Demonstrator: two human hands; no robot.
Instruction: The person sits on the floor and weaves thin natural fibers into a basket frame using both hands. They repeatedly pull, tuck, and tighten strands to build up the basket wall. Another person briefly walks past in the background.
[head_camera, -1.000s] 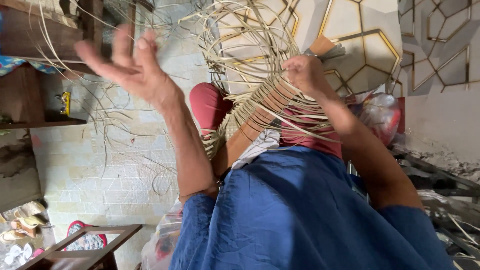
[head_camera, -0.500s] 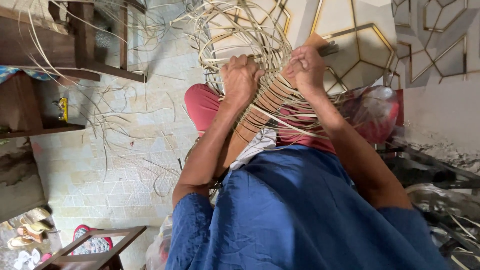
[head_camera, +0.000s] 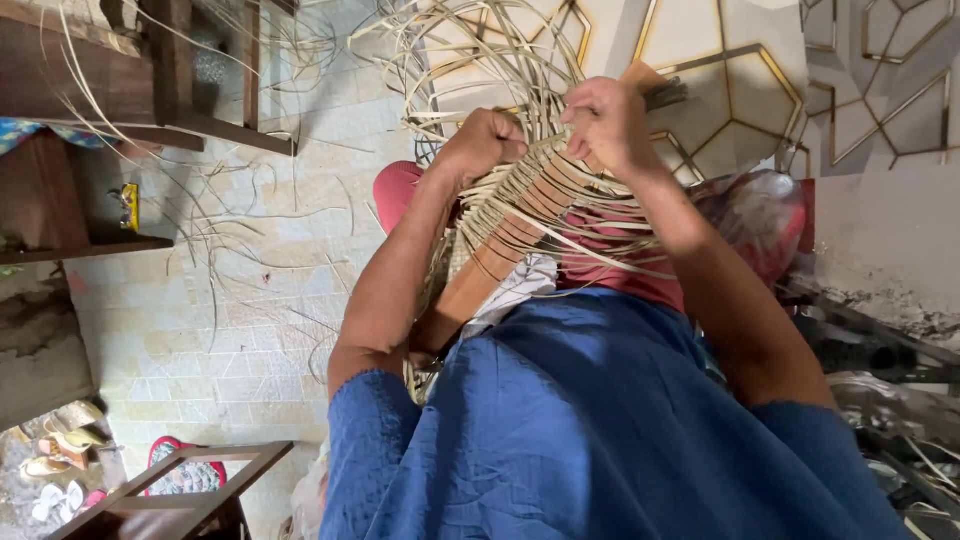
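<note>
1. Left hand: clenched into a fist on the pale cane strips, pressed against the upper edge of the weave.
2. Right hand: fingers curled, pinching strips at the top of the weave, just beside the left hand.
3. Woven cane piece: half-made, wrapped round a wooden board that slants across the person's lap; loose strips fan upward above both hands.
4. Blue garment: covers the lap, below the board.
5. Tiled floor: scattered thin cane lengths.
6. Wooden furniture: upper left.
7. Sandals: lower left corner.
</note>
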